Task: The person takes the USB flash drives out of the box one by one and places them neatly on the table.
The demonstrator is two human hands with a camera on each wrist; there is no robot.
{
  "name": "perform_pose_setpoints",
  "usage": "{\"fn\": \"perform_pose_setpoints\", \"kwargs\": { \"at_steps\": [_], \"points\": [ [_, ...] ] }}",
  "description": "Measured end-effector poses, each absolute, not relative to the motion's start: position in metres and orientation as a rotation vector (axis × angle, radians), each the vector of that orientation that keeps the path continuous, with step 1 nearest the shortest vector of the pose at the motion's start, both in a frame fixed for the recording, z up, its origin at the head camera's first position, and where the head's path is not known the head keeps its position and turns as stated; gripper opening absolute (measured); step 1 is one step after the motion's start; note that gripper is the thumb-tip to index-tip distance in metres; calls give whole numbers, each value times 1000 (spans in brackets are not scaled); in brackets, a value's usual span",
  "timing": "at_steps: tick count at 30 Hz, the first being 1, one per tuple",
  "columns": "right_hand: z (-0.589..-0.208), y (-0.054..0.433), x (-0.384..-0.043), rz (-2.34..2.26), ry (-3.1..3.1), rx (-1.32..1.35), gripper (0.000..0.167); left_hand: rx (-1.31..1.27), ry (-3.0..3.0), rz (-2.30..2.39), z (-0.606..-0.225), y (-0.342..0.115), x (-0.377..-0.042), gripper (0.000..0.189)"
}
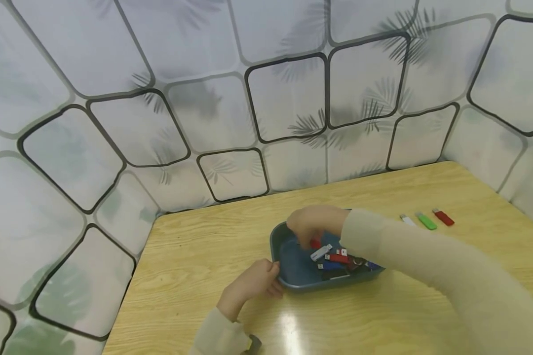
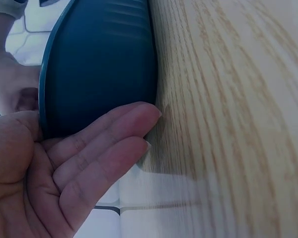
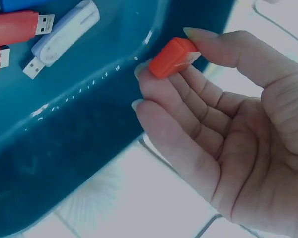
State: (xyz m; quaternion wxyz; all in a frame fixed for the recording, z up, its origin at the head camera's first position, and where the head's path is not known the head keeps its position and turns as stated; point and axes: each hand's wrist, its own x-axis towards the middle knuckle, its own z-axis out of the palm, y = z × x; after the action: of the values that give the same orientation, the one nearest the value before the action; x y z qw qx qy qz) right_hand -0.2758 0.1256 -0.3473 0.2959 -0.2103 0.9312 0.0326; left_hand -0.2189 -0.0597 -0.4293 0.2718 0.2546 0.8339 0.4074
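Observation:
My left hand point(image 1: 256, 279) holds the near left corner of a dark blue plastic bin point(image 1: 299, 286), the thumb over its rim. In the left wrist view, the fingers point(image 2: 102, 166) lie along the bin's outer wall. Over the bin's far left part, my right hand point(image 1: 308, 222) pinches a small orange-red USB stick point(image 3: 173, 57) between thumb and fingertips. Inside the bin lie a white USB stick point(image 1: 322, 252), a red USB stick point(image 1: 337, 258), a blue USB stick point(image 1: 330, 266) and other small dark pieces. My right sleeve hides the bin's right side.
On the wooden table point(image 1: 195, 256), right of the bin, a white USB stick point(image 1: 407, 220), a green USB stick point(image 1: 426, 221) and a red USB stick point(image 1: 444, 217) lie in a row. A patterned curtain point(image 1: 288, 98) stands behind the table and along its sides.

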Motion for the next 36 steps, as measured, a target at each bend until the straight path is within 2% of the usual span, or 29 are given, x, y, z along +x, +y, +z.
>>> {"fn": "perform_pose_setpoints", "kwargs": {
  "at_steps": [3,16,28,33,36],
  "points": [
    [-341,137,-277,100,2503,-576,17,679,2249,1090,-428,-60,-219,45],
    [-321,211,-276,-156,2607,-528,21,630,2279,1090,-429,-61,-217,45],
    [-326,298,-263,-220,2749,-447,29,616,2287,1104,-431,-61,-218,46],
    [-329,336,-259,-298,2703,-332,39,611,2291,1105,-432,-62,-218,46],
    [-331,357,-258,-325,2685,-256,39,588,2294,1111,-433,-63,-217,45]
  ]
}}
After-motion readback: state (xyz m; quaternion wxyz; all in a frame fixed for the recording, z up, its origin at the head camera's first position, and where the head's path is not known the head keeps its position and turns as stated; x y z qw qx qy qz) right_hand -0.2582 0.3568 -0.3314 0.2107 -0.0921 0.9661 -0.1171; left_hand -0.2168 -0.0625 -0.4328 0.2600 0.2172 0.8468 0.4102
